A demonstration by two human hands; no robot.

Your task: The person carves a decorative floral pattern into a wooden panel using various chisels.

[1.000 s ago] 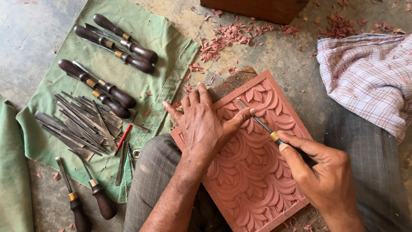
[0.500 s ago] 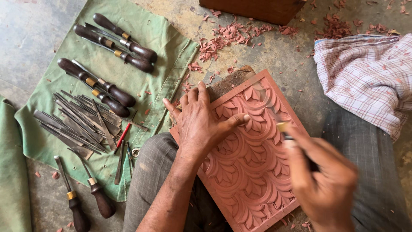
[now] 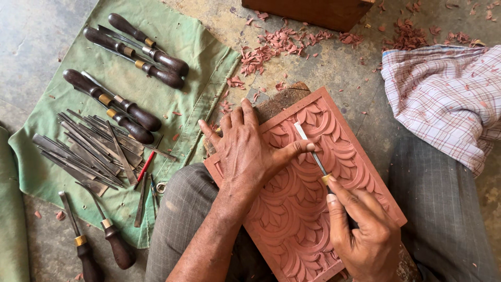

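Observation:
A reddish wooden panel [image 3: 344,156] carved with leaf and scroll shapes lies across my lap and a wood block. My left hand [image 3: 245,149] rests flat on its upper left part, thumb stretched right and touching the chisel's blade. My right hand [image 3: 365,235] grips the dark handle of a thin carving chisel [image 3: 312,151], whose steel blade points up and left onto the carving.
A green cloth [image 3: 172,57] on the left holds several dark-handled chisels [image 3: 130,52] and a heap of bare steel blades [image 3: 88,149]. Red wood shavings [image 3: 282,44] lie on the concrete floor. A checked cloth [image 3: 449,99] lies at right, a wooden box [image 3: 313,10] at top.
My right hand swung the chisel out to the right, then brought it back onto the carving under my left thumb. My left hand stayed on the panel.

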